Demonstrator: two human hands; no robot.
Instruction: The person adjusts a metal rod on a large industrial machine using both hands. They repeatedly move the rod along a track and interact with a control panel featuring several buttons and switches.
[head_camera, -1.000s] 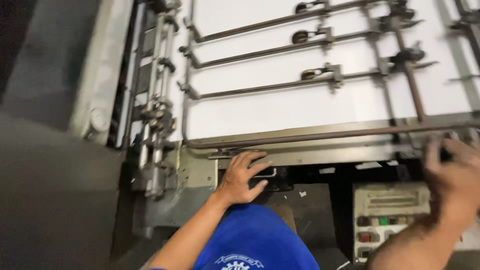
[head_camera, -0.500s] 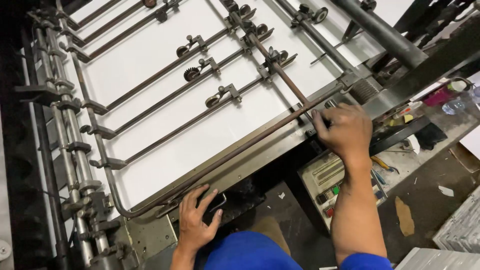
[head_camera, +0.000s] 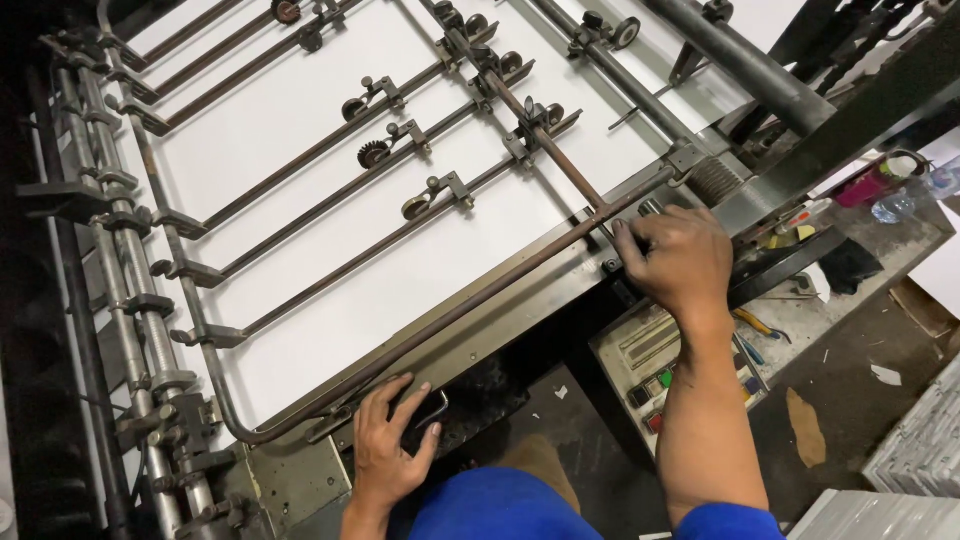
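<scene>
Fingers of the right hand (head_camera: 678, 258) curl over the brown guide rod (head_camera: 470, 305) at the near edge of the white feed board (head_camera: 300, 190), grip closed on it, forearm rising straight from below. Left hand (head_camera: 392, 447) lies flat, fingers spread wide, on a small black handle (head_camera: 428, 412) at the board's near left corner. Against half a second ago, both hands keep their places
</scene>
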